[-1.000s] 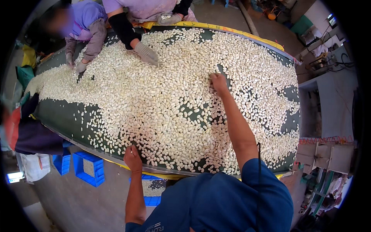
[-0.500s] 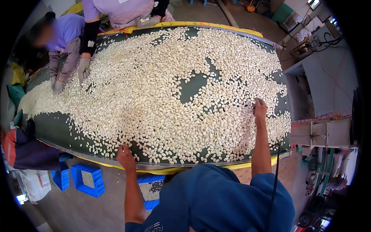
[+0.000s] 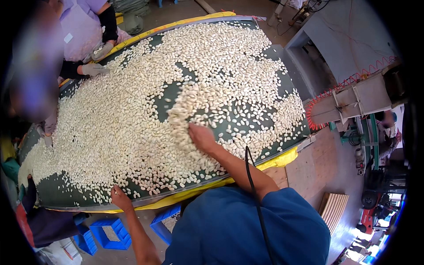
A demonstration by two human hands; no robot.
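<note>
Pale, oval beans (image 3: 123, 132) cover a long dark-green table top (image 3: 163, 108) in a thick layer. My right hand (image 3: 203, 138) presses against a heap of beans near the table's middle, and beans around its fingers are blurred by motion. Its fingers are partly hidden and smeared. By the near metal edge, my left hand (image 3: 120, 198) is closed with fingertips drawn together beside some loose beans. Whatever it may hold is too small to make out.
Yellow sheeting (image 3: 198, 194) runs along the near rim. Across the table, a co-worker's gloved hand (image 3: 93, 70) touches the beans; other people stand at the left. Blue crates (image 3: 95, 227) stand on the floor below. A grey metal chute (image 3: 364, 97) is at the right.
My right hand has swept leftward, piling up beans and thinning the layer behind it. My left hand stays closed near the edge. The view has turned toward the right.
</note>
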